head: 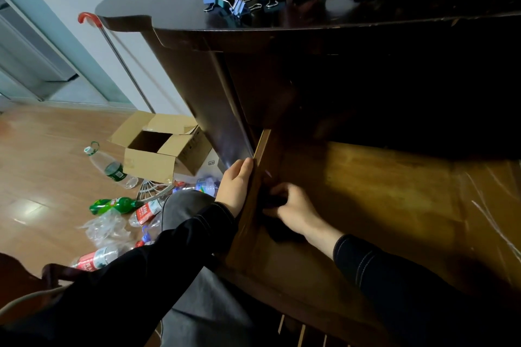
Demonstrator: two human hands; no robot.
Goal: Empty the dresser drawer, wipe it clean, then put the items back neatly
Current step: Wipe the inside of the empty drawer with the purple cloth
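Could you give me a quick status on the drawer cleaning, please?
Left hand braces drawer side. Right hand grips dark cloth inside drawer, at its left wall. Floor near cloth bare.
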